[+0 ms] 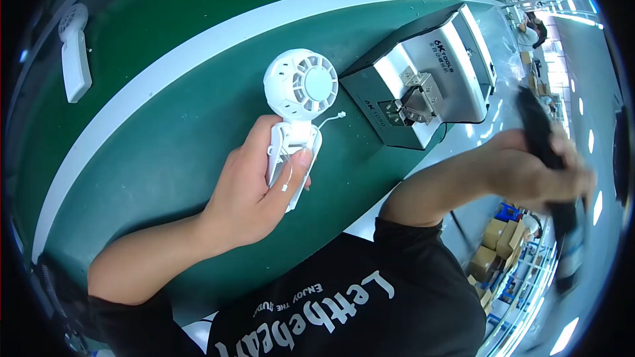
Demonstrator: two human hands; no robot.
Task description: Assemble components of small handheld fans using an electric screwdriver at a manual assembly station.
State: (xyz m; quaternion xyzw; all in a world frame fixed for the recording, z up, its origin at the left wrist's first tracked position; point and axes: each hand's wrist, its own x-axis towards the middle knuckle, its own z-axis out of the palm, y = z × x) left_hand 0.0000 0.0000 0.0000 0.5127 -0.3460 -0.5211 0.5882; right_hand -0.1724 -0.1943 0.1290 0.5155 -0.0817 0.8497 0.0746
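A white handheld fan (319, 84) with a round slotted head is in my left hand (254, 192), above the green bench. My fingers wrap its handle, and the thumb presses on the handle's open inner side. Thin white wires with small plugs (341, 114) stick out of it, one of them beside the thumb. Off to the right, my right hand (539, 172) is raised, gripped round a black electric screwdriver (537, 122). Motion blurs this tool, so its tip cannot be made out.
A black and silver screw feeder (423, 79) stands on the green bench (178, 132), right of the fan. Beyond a white curved rail (151, 94) lies a second white fan (77, 66). Cardboard boxes (493, 241) stand at lower right. Another person (529, 33) is far off at upper right.
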